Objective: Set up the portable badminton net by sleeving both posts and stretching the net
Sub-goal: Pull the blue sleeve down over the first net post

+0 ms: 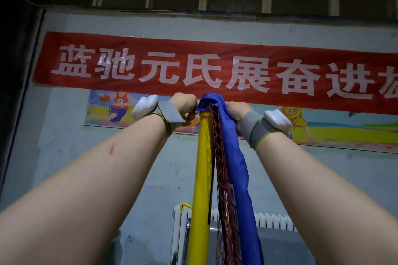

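Note:
A yellow post (202, 178) stands upright in front of me, its top at hand height. The net's blue sleeve (233, 157) is bunched over the post's top and hangs down its right side, with dark red mesh (221, 178) between sleeve and post. My left hand (186, 108) pinches the blue fabric at the post's top from the left. My right hand (237, 114) grips the bunched sleeve from the right. Both wrists carry grey straps with white devices. The post's base is out of view.
A grey-blue wall is close behind the post, carrying a red banner (215, 71) with white characters and a sports poster (112, 107). A white radiator (269, 220) runs low on the wall. A small yellow hook (185, 206) sticks out left of the post.

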Tool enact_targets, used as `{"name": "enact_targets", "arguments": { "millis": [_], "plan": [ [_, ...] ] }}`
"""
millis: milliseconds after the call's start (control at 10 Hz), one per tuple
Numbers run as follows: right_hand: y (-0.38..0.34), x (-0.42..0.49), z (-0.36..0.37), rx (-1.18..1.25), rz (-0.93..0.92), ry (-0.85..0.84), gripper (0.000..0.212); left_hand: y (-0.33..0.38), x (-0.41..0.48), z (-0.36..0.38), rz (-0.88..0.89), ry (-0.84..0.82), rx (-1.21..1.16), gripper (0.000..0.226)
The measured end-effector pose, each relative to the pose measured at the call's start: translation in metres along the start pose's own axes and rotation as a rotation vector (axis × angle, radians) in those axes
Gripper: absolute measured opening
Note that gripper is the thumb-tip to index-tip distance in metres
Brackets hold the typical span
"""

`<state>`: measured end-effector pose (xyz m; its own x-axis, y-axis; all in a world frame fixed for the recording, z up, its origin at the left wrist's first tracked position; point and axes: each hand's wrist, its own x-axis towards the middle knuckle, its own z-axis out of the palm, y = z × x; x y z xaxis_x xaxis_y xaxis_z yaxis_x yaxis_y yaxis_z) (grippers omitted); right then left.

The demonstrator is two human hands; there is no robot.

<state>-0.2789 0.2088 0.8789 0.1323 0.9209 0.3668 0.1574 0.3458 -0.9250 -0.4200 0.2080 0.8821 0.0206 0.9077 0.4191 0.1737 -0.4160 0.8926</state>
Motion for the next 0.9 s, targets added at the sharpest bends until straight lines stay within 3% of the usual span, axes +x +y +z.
{"name": "enact_targets", "arguments": {
  "millis": [200, 500, 700, 800, 900],
  "plan": [
    [0.005, -0.008, 0.000, 0.098, 0.025, 0.094, 0.024, -0.014, -0.006, 0.004, -0.033, -0.030, 0.012, 0.028],
    [0.017, -0.031, 0.005, 0.120, -0.012, 0.044, 0.035, -0.033, -0.027, 0.009, -0.024, -0.108, 0.021, 0.031],
    [0.022, -0.045, 0.010, 0.031, -0.110, 0.127, 0.027, -0.042, -0.035, 0.008, -0.047, -0.137, 0.034, 0.034],
    [0.020, -0.049, 0.011, -0.050, -0.132, 0.286, 0.040, -0.055, -0.038, 0.010, -0.062, -0.128, 0.043, 0.033],
    [0.017, -0.068, 0.014, -0.111, -0.173, 0.249, 0.058, -0.069, -0.042, 0.011, -0.051, -0.094, 0.046, 0.028]
  ]
}}
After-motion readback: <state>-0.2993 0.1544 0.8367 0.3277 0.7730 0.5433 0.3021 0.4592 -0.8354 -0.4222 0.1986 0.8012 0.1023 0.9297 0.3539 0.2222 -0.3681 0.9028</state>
